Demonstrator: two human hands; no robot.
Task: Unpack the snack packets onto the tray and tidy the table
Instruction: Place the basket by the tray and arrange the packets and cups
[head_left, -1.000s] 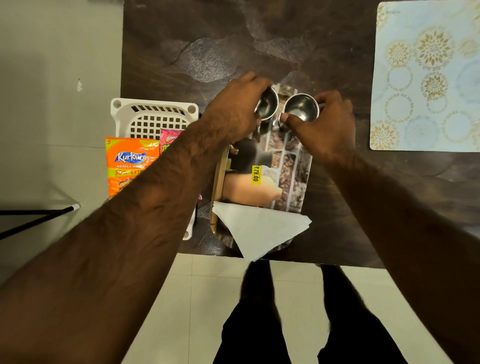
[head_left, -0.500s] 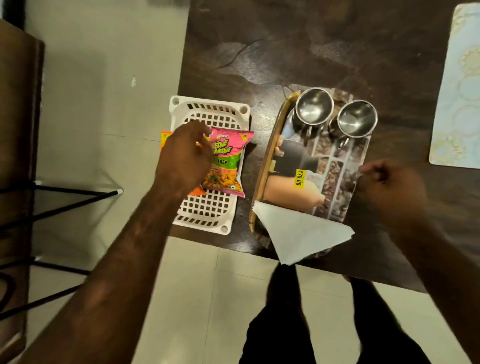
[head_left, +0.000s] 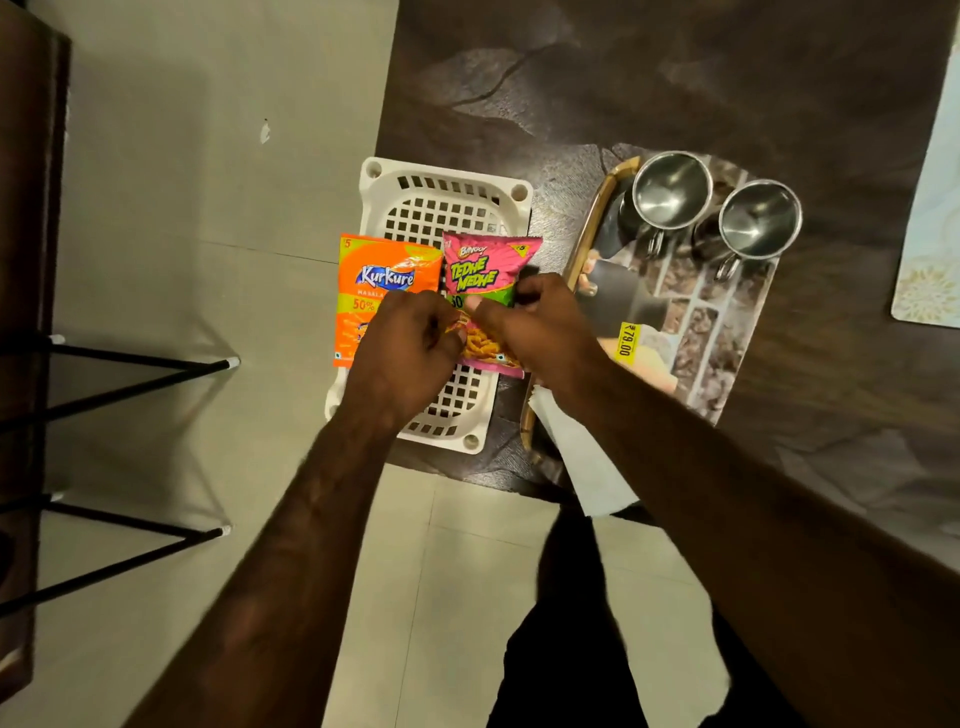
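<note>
Grips the pink Bingo Tedhe Medhe packet (head_left: 485, 270) with both hands over the white plastic basket (head_left: 441, 218). Pinches the lower left part of that packet with the curled fingers of the left hand (head_left: 405, 348). Pinches the lower right part with the curled fingers of the right hand (head_left: 535, 322), close beside the left, so that only the top half and a strip of the bottom edge stay visible. Leaves the orange Kurkure packet (head_left: 384, 280) flat on the basket's left side, just beside the pink one, overhanging the left rim and partly covered by the left hand. Keeps both packets outside the tray (head_left: 727, 332), to its left. Sets the basket at the near left corner of the dark table (head_left: 675, 78), with its left rim past the table edge above the tiled floor (head_left: 208, 208). Carries 2 upright mugs side by side at the tray's far end: left steel mug (head_left: 670, 189) and right steel mug (head_left: 758, 218), handles toward the near side. Bears a printed picture on the tray floor and a yellow price sticker (head_left: 626, 338) marked 79.00. Holds a white paper napkin (head_left: 587, 457) at the tray's near end, projecting beyond the table edge. Includes a patterned placemat (head_left: 930, 260) at the table's far right, well apart from the tray, and black metal legs (head_left: 130, 374) on the floor at the left.
</note>
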